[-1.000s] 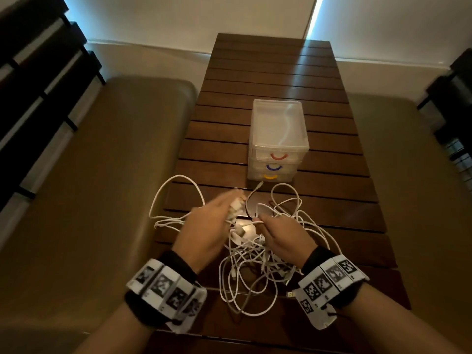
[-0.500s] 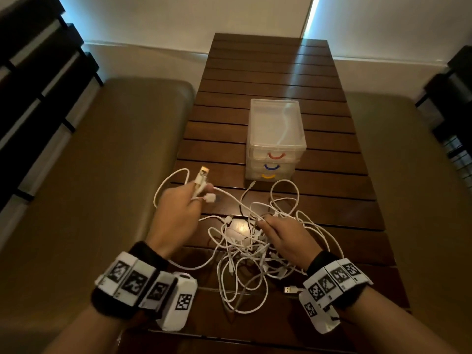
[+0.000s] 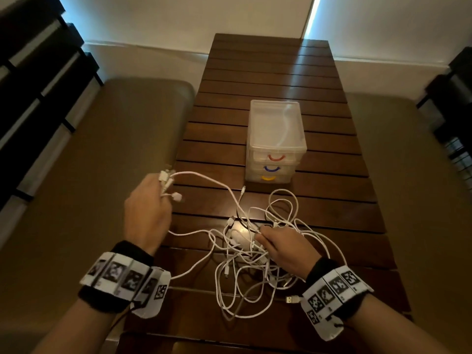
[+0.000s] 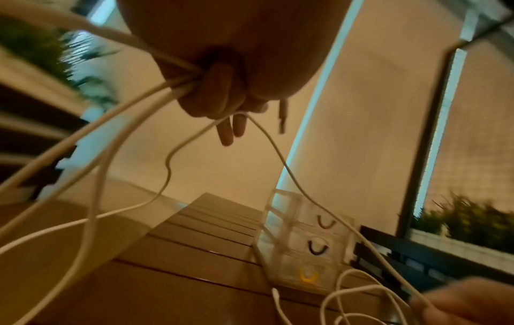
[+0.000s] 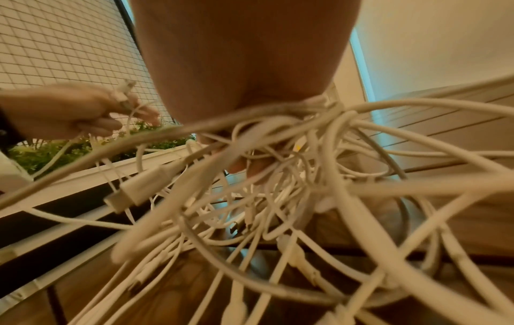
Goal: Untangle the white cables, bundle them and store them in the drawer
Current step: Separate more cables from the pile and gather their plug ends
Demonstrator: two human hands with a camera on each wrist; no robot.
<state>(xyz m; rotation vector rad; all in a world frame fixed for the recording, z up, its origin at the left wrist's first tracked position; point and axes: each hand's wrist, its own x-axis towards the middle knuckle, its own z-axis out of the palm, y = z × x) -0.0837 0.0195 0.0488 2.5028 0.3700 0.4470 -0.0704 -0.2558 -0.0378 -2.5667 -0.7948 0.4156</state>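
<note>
Left hand [image 3: 146, 213] is up off the worktop [image 3: 268, 72], fingers curled round a clutch of cable ends, plugs poking out past the knuckles. Strands run taut from it down to the white cables [image 3: 245, 267], a knotted heap on the near slats. Right hand [image 3: 286, 247] sits on that heap, fingers hooked into the strands. The clear drawer unit [image 3: 275, 139] stands just beyond, all three drawers closed.
</note>
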